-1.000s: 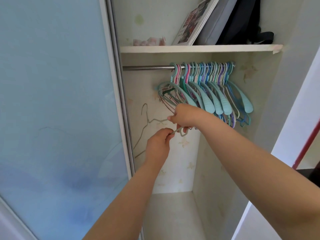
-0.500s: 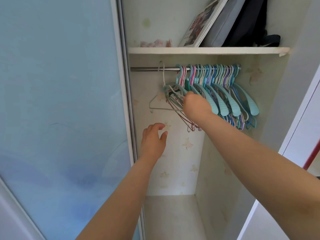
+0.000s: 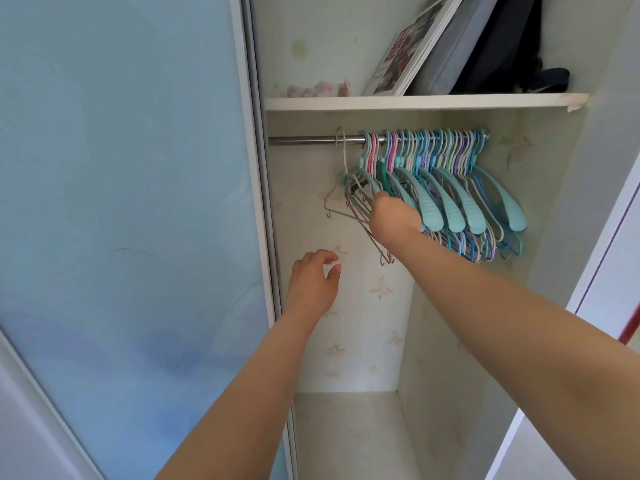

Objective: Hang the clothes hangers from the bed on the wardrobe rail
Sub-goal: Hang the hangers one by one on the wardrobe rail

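A metal rail (image 3: 304, 140) runs across the open wardrobe under a shelf. Several plastic hangers (image 3: 450, 188) in teal, pink, blue and purple crowd its right half. A thin white wire hanger (image 3: 341, 188) hooks over the rail just left of them. My right hand (image 3: 393, 218) is closed on the lower edge of that wire hanger, pressed against the teal hangers. My left hand (image 3: 313, 282) hovers lower and to the left, fingers spread, holding nothing.
A frosted blue sliding door (image 3: 121, 202) fills the left side, its frame close to my left hand. The shelf (image 3: 415, 101) above carries a leaning calendar (image 3: 408, 46), a grey case and a dark bag. The wardrobe floor (image 3: 346, 434) lies below.
The wire hanger went from both hands below the rail up onto the rail. My left hand let go and dropped away; my right hand rose with the hanger.
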